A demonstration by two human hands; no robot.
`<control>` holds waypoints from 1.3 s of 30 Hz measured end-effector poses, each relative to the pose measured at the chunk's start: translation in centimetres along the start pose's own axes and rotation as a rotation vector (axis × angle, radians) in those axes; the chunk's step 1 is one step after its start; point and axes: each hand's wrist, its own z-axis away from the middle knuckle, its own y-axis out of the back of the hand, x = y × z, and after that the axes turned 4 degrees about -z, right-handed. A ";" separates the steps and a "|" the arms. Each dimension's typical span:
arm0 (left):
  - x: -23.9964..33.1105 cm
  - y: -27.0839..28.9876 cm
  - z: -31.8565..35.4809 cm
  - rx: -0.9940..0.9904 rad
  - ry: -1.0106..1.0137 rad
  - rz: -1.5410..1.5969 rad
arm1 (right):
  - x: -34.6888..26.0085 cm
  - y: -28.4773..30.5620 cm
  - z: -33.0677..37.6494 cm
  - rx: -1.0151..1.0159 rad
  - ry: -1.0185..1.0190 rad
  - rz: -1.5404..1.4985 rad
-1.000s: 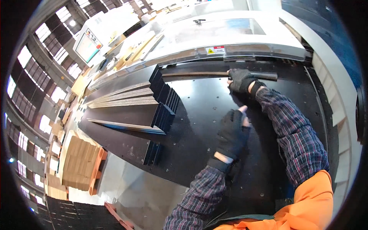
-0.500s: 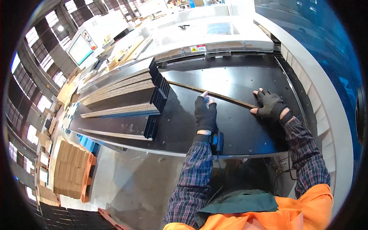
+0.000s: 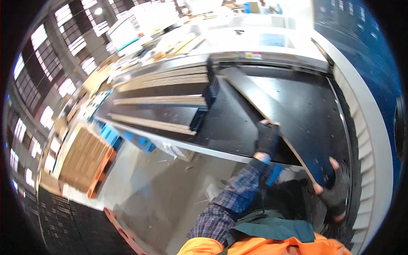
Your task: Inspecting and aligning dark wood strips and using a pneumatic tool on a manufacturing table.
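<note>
A long dark board [image 3: 251, 92] with a pale brown edge slants across the black machine table, its near end close to my body. My left hand [image 3: 267, 138], in a black fingerless glove, has its fingertips closed on the board's left edge, about midway along. Around the near end is my right hand [image 3: 335, 191], also gloved, with the thumb on one side and a finger stretched along the other. Motion blurs both hands somewhat. To the left, dark boards with raw brown edges [image 3: 163, 78] lie in uneven stacks on the table [image 3: 229, 136].
A white machine bed [image 3: 229, 40] stands behind the table, and a white ribbed guard [image 3: 365, 161] curves along the right. On the floor at left, a stack of brown panels [image 3: 83, 163] rests on an orange pallet [image 3: 101, 174]. Blue pallets [image 3: 111, 135] stand beside it.
The board has swung from lying crosswise to pointing toward me, showing more of its face. My right hand has come nearer my body; my left grips the edge. The view has shifted left.
</note>
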 end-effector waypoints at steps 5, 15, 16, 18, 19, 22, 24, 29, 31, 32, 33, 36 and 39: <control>8.8 -6.9 5.9 -0.106 -0.162 0.134 | 4.9 1.1 7.8 0.192 -0.085 0.200; 16.0 7.6 6.4 0.486 -0.536 0.074 | -0.5 -3.5 -3.0 0.019 0.284 -0.122; 15.3 9.5 6.2 0.552 -0.474 0.074 | -1.6 -4.4 -4.6 -0.014 0.377 -0.092; 12.9 14.0 5.0 0.670 -0.431 0.069 | -4.7 -6.6 -8.4 -0.065 0.486 0.084; 12.8 15.9 4.8 0.678 -0.412 0.135 | -5.9 -8.4 -10.0 -0.208 0.413 -0.104; 9.7 24.0 1.6 0.884 -0.438 -0.121 | -7.5 -15.4 -13.8 -0.395 0.357 -0.480; 11.1 26.4 -0.9 0.875 -0.439 0.000 | -7.0 -18.6 -17.3 -0.469 0.448 -0.420; 14.9 39.0 -6.2 0.931 -0.276 -0.606 | -16.8 -27.3 -23.6 -0.489 0.452 -0.278; 14.4 41.0 -8.3 0.896 -0.140 -0.738 | -17.5 -32.8 -25.0 -0.403 0.548 -0.113; 13.1 42.5 -8.5 0.931 -0.159 -0.809 | -18.2 -35.6 -24.9 -0.371 0.611 -0.009; 11.7 44.1 -8.4 0.965 -0.172 -0.880 | -19.4 -37.6 -24.4 -0.441 0.639 0.236; 8.1 44.8 -7.6 0.998 -0.290 -0.753 | -21.3 -39.2 -23.9 -0.594 0.614 0.179; 8.2 39.8 -9.3 0.803 -0.268 -0.502 | -18.4 -38.3 -26.1 -0.547 0.733 0.166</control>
